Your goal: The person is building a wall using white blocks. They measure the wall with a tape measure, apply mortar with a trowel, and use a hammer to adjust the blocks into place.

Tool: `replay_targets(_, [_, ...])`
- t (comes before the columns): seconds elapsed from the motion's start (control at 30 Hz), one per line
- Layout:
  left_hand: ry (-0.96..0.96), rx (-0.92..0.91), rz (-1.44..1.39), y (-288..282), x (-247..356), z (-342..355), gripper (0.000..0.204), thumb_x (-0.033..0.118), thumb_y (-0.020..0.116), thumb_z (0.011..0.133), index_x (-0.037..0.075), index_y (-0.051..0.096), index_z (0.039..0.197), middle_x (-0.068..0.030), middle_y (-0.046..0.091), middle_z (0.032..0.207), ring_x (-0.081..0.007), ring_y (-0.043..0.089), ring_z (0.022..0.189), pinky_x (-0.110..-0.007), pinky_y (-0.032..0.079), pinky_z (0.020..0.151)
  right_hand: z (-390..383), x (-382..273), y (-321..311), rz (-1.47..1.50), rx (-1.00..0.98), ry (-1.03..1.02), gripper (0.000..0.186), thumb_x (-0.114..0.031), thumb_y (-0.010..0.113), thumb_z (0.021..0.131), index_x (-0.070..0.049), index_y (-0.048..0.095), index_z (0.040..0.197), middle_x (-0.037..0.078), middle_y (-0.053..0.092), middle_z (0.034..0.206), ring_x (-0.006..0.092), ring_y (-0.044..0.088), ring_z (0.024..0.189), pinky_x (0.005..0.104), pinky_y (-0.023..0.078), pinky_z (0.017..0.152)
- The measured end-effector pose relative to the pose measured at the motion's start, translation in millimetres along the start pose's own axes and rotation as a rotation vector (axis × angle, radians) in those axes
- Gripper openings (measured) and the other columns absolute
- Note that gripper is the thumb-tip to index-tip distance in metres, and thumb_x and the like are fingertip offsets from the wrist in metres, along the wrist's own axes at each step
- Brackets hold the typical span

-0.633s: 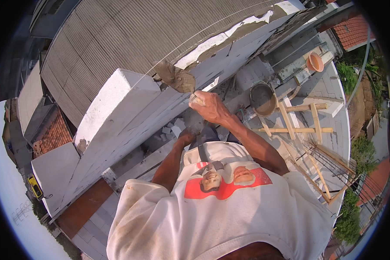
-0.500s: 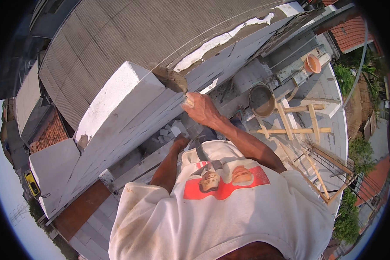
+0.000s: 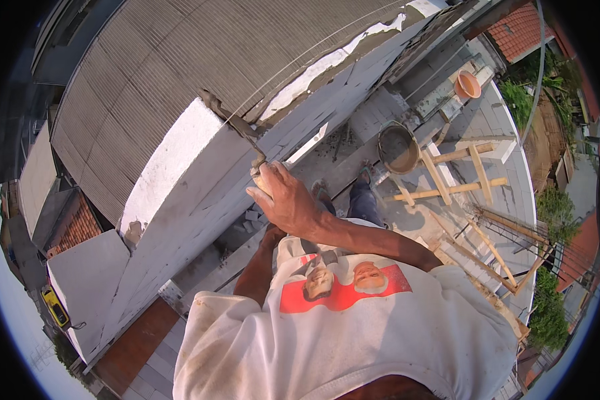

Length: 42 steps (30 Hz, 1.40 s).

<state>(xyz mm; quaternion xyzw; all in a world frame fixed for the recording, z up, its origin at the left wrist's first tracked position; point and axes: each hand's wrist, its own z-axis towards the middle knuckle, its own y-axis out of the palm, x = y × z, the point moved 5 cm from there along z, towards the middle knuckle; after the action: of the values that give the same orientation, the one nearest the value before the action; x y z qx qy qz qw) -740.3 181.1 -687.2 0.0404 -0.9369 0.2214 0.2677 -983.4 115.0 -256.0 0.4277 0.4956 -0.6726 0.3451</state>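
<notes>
My right hand (image 3: 285,203) is closed round the handle of a trowel (image 3: 258,159). The mortar-smeared blade reaches up and left, edge-on, against the end of a white block (image 3: 170,150) on top of the wall. Grey mortar (image 3: 212,101) shows along that end of the block. A thin string line runs across just above the blade. Low beside my body is my left hand (image 3: 272,235), mostly hidden behind the right hand and wrist, so its fingers do not show.
Past the block, the white block wall (image 3: 333,100) runs on with rough mortar along its top. A grey corrugated roof (image 3: 147,60) lies beyond. On my right are a bucket of mortar (image 3: 399,148), an orange basin (image 3: 467,85) and a wooden frame (image 3: 447,177). Block rubble lies below.
My right hand has drawn back toward me and left with the trowel. Its blade has turned from flat to edge-on at the block's end. My left hand is now more hidden.
</notes>
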Motion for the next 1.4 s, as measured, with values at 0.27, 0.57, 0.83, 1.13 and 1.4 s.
replay_targets(0.27, [0.342,-0.018,-0.274,-29.8,52.3,3.2,0.060,0.050,0.064,0.094,0.007,0.065,0.136,-0.0291,0.063,0.137,-0.0445,0.058,0.130,-0.048,0.047,0.108,-49.2,43.5,-19.4,0.079,-0.047,-0.120,0.050,-0.011,0.075,0.093,0.006,0.054,0.135,0.022,0.057,0.104,0.0393,0.060,0.093,0.0471,0.051,0.081])
replay_targets(0.57, [0.196,0.083,0.303,-56.6,107.1,-26.7,0.027,0.024,0.057,0.099,0.008,0.073,0.112,-0.0339,0.069,0.119,-0.0481,0.067,0.113,-0.053,0.054,0.097,-146.3,268.6,-140.7,-0.035,0.064,0.824,0.034,-0.026,0.074,0.091,0.003,0.065,0.106,0.018,0.066,0.080,0.0316,0.068,0.068,0.0423,0.055,0.062])
replay_targets(0.83, [0.281,-0.054,0.527,-25.3,24.2,-9.8,0.032,0.027,0.058,0.102,-0.001,0.071,0.109,-0.0277,0.073,0.104,-0.0464,0.068,0.105,-0.051,0.054,0.085,-226.4,481.6,-204.3,0.358,0.377,1.369,0.020,-0.013,0.074,0.089,0.004,0.065,0.090,0.012,0.064,0.069,0.0244,0.064,0.054,0.0405,0.050,0.044])
replay_targets(1.13, [-0.247,0.143,-0.240,1.8,151.8,-64.4,0.037,0.035,0.058,0.103,0.002,0.070,0.092,-0.0074,0.063,0.071,-0.0154,0.057,0.067,-0.041,0.044,0.057,-253.1,625.4,-244.9,0.590,0.307,1.336,0.019,-0.023,0.073,0.096,-0.004,0.071,0.097,0.005,0.066,0.074,0.0180,0.062,0.055,0.0351,0.052,0.047])
replay_targets(1.4, [-0.711,0.046,-0.244,86.7,248.3,-55.6,0.095,0.065,0.071,0.087,-0.005,0.047,0.146,-0.0328,0.056,0.138,-0.0445,0.057,0.129,-0.048,0.049,0.106,-239.3,636.1,-275.5,0.118,-0.290,1.413,0.016,-0.017,0.071,0.094,-0.002,0.070,0.096,0.007,0.067,0.079,0.0185,0.064,0.062,0.0359,0.052,0.049])
